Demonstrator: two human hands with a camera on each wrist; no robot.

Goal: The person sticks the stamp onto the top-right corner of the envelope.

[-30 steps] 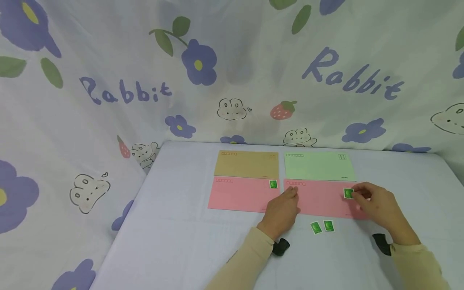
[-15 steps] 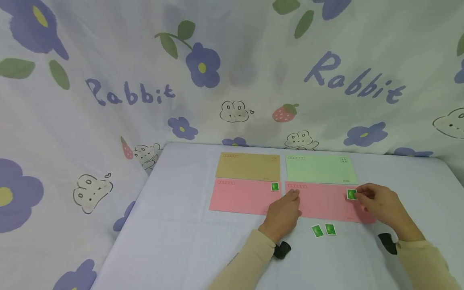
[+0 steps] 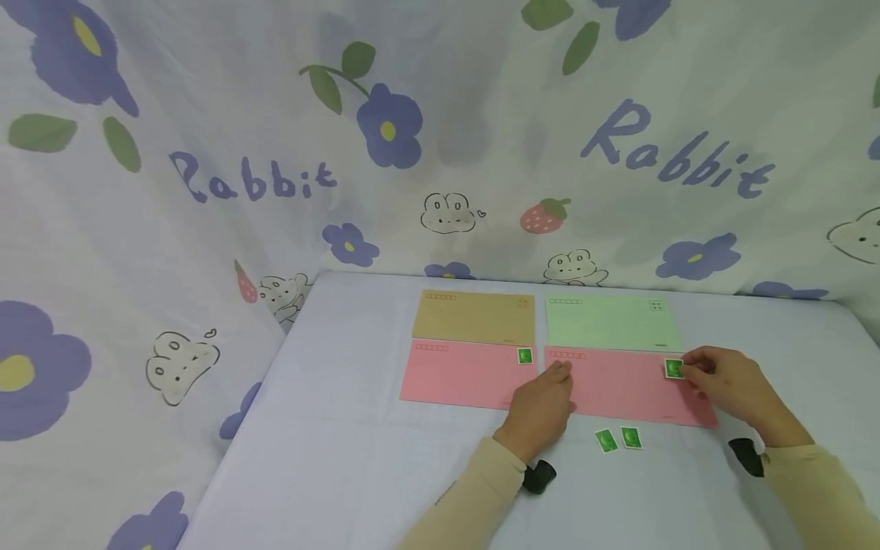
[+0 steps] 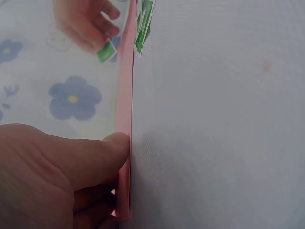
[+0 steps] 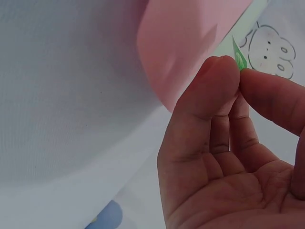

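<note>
Left hand [image 3: 538, 412]: its fingers are lying extended on the left end of the right pink envelope [image 3: 626, 389], presumably steadying the paper against the bench [image 3: 330, 458].
Right hand [image 3: 736, 382]: thumb and fingertip are pinching the held stamp [image 3: 674, 369] by its right side, likely leaving the rest of the stamp free.
Held stamp: it is hanging over the envelope's far right corner, towards the bench's right edge.
Loose stamps: two [image 3: 606, 441] [image 3: 632, 438] are lying nearer the bench's front than the envelope, apparently within easy reach.
Left pink envelope [image 3: 461, 376]: it is bearing a stamp [image 3: 525, 356] in its far right corner.
Tan envelope [image 3: 474, 317] and green envelope [image 3: 612, 325]: both are lying along the bench's far edge, showing no stamp.
Left wrist view: the held stamp is showing above the paper, apparently not touching it; the thumb is touching the envelope's front edge.
Right wrist view: the stamp is appearing nearly edge-on, and the envelope's end seems to be bowing upward, a curve barely showing from the head.
</note>
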